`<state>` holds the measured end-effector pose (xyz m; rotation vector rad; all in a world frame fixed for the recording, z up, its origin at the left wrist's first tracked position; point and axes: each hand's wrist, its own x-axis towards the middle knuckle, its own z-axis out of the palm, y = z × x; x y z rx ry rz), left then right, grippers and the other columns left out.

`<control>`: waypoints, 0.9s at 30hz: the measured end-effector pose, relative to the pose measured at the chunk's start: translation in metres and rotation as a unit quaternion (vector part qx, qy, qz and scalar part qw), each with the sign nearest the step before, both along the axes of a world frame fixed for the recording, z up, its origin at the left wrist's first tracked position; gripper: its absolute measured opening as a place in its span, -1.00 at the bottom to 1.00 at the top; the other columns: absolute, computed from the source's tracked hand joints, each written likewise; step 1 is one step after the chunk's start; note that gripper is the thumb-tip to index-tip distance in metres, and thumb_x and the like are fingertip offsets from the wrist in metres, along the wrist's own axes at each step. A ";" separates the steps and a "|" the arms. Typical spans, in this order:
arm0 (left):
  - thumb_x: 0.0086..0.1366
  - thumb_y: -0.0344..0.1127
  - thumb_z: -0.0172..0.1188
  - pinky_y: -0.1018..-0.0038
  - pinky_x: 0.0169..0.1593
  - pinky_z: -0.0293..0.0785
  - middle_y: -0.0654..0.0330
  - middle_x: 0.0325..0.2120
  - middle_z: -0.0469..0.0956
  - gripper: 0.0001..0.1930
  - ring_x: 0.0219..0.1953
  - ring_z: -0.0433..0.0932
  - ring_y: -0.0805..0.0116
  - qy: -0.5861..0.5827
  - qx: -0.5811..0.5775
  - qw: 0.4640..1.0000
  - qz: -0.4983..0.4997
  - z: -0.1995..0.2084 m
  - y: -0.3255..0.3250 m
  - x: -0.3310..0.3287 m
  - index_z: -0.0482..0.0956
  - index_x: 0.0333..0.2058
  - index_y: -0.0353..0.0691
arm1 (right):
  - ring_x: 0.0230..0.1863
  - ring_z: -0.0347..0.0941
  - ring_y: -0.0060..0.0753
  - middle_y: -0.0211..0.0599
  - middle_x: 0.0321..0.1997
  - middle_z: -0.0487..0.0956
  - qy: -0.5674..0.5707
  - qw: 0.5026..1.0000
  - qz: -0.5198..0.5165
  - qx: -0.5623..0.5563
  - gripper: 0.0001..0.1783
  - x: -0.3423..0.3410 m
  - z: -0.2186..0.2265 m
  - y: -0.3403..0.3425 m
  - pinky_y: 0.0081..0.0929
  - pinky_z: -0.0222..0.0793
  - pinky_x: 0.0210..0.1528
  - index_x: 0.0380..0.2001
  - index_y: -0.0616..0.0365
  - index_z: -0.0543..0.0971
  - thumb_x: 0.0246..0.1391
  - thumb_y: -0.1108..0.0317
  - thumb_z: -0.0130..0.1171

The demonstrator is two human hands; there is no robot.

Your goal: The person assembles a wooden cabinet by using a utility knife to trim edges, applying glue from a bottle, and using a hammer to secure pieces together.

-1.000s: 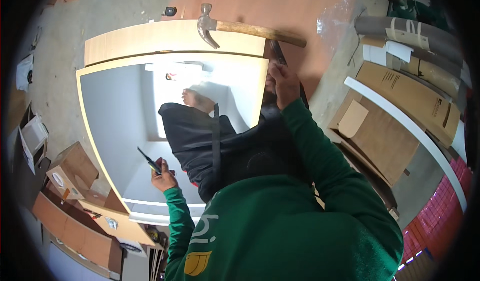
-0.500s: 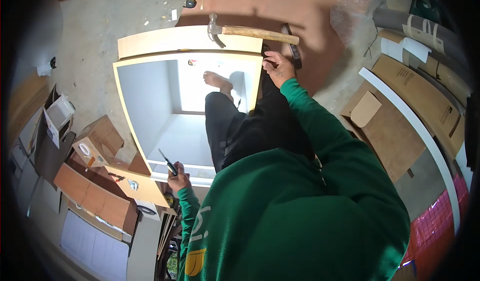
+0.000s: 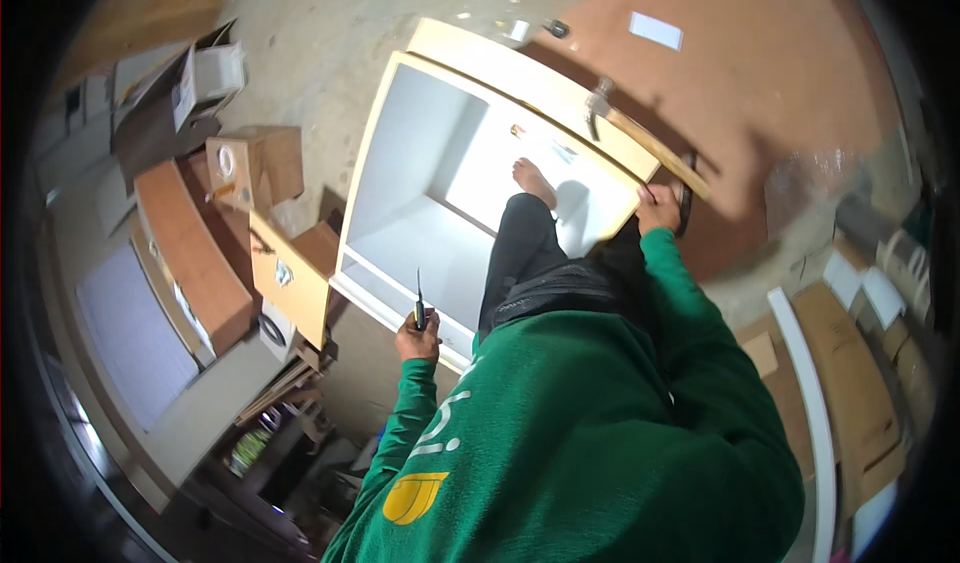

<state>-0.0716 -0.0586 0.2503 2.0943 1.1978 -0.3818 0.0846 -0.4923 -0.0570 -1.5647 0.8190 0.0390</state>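
A cabinet carcass [image 3: 368,153], white inside with pale yellow edges, lies with its open side up, and my leg stands inside it. My left hand [image 3: 418,341], by the cabinet's near edge, is closed round a slim pointed tool [image 3: 420,308] with a black and yellow handle, its thin tip pointing up and away. At the cabinet's right corner my right hand [image 3: 657,210] has its fingers bent round the edge. Just beyond that hand, a claw hammer [image 3: 655,146] with a wooden handle rests across the pale side panel [image 3: 500,73], its handle sticking out past the corner.
Wooden boxes and drawer parts [image 3: 195,253] stand at the left, near a pale yellow panel [image 3: 290,278]. Flattened cardboard [image 3: 850,393] and a long white strip [image 3: 805,393] lie at the right. A brown sheet [image 3: 760,53] covers the floor beyond, with a white rectangular piece [image 3: 656,31] on it.
The view has turned, so the cabinet now appears tilted and farther right. My left hand keeps the tool, whose tip now points more upright. My right hand stays at the cabinet's corner.
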 end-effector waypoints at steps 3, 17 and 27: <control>0.35 -0.34 0.37 0.50 -0.48 0.56 0.27 -0.44 0.68 -0.84 -0.52 0.58 0.53 0.008 0.002 0.999 0.031 -0.012 0.006 -0.004 0.74 -0.18 -0.28 | -0.34 0.54 -0.42 -0.31 -0.35 0.68 0.100 0.985 0.039 -0.138 -0.84 0.011 0.022 0.007 -0.38 0.52 -0.18 -0.30 0.22 0.64 0.19 0.40 0.44; 0.25 -0.16 0.35 0.18 -0.09 0.59 -0.16 -0.36 0.68 -0.71 -0.24 0.70 -0.12 -0.124 0.106 0.983 -0.087 -0.082 0.067 0.130 0.71 -0.21 -0.29 | -0.46 0.59 -0.45 -0.28 -0.35 0.60 0.221 0.964 0.149 0.009 -0.84 0.037 0.039 -0.038 -0.48 0.51 -0.50 -0.16 0.25 0.58 0.35 0.37 0.26; 0.14 -0.26 0.34 0.14 0.00 0.60 -0.17 -0.32 0.72 -0.70 -0.18 0.71 -0.15 -0.251 0.003 0.968 0.032 -0.177 0.139 0.445 0.79 -0.15 -0.20 | -0.29 0.66 -0.03 -0.10 -0.28 0.68 0.191 0.790 0.378 -0.444 -0.80 0.058 0.078 -0.018 -0.12 0.58 -0.22 -0.16 0.23 0.64 0.32 0.30 0.20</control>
